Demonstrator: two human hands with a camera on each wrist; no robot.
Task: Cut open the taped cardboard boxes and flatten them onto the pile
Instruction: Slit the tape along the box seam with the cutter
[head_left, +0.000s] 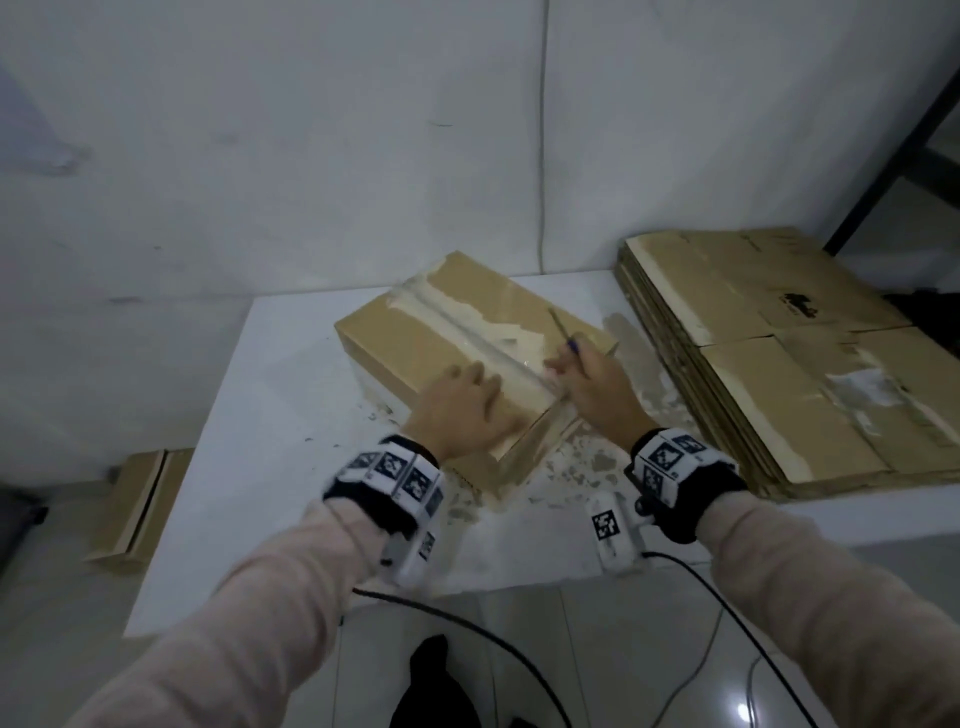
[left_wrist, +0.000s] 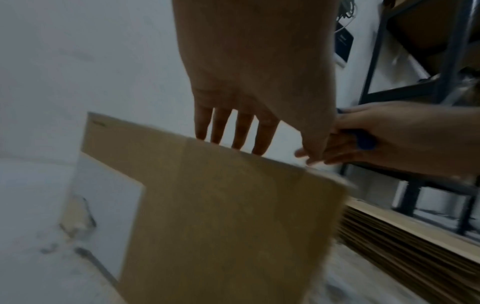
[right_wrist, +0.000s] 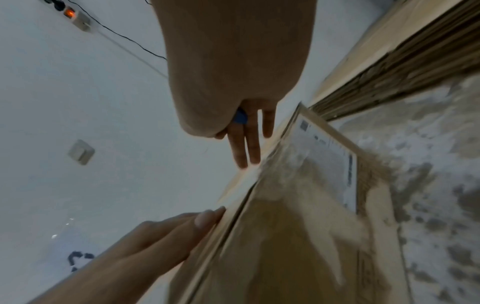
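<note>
A brown cardboard box (head_left: 410, 338) lies on the white table (head_left: 270, 415), with a clear taped seam (head_left: 467, 325) along its top. My left hand (head_left: 462, 410) presses flat on the near end of the lid, fingers straight (left_wrist: 233, 131). Just right of the seam, my right hand (head_left: 592, 384) grips a thin blue-handled knife (head_left: 563, 332). Its blade points away from me over the lid. The blue handle (left_wrist: 365, 140) shows inside the right fist, and again in the right wrist view as the handle (right_wrist: 240, 118). The blade tip is blurred.
A thick pile of flattened cardboard (head_left: 769, 332) fills the table's right side, close to the box. Torn tape and paper scraps (head_left: 587, 467) litter the table front. Another box (head_left: 140, 504) sits on the floor at left. Black cables (head_left: 519, 654) trail below me, and a dark shelf frame (head_left: 904, 130) stands at the right.
</note>
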